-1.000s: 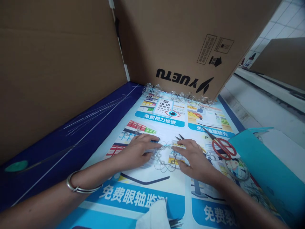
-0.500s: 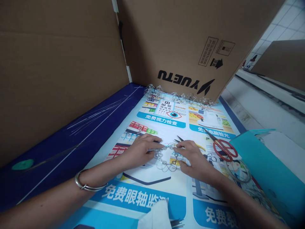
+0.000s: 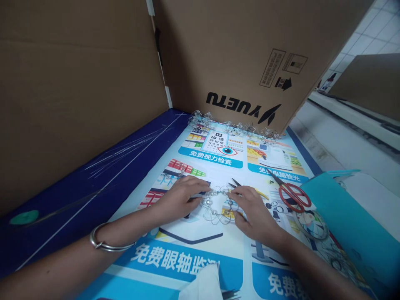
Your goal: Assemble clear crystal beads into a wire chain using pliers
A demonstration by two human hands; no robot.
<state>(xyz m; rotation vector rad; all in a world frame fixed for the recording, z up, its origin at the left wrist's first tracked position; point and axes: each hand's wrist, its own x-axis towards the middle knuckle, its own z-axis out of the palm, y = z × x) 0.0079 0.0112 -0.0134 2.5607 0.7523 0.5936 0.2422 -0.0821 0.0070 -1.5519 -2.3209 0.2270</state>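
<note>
A ring of looped silvery wire with clear beads (image 3: pixel 215 212) lies on the printed sheet (image 3: pixel 231 246) between my hands. My left hand (image 3: pixel 184 198) is at its left side, fingers bent, fingertips near the upper left loops; whether they pinch the wire is too small to tell. At the right side, my right hand (image 3: pixel 251 210) touches the ring's upper right edge with its index finger, thumb held apart below. Pliers with yellow handles (image 3: pixel 261 194) lie partly hidden behind my right hand, their dark tips showing above it.
Red-handled scissors (image 3: pixel 293 196) and a wire coil (image 3: pixel 312 225) lie at the right beside a teal folder (image 3: pixel 346 221). Beaded wire pieces (image 3: pixel 237 127) line the cardboard wall (image 3: pixel 250 50). Straight wires (image 3: pixel 125 150) and a green item (image 3: pixel 24 217) are at left. White wrapping (image 3: pixel 203 285) is in front.
My left hand has drawn slightly left, away from the ring's edge. My right hand has shifted only a little, and the ring keeps its place. The view has moved slightly.
</note>
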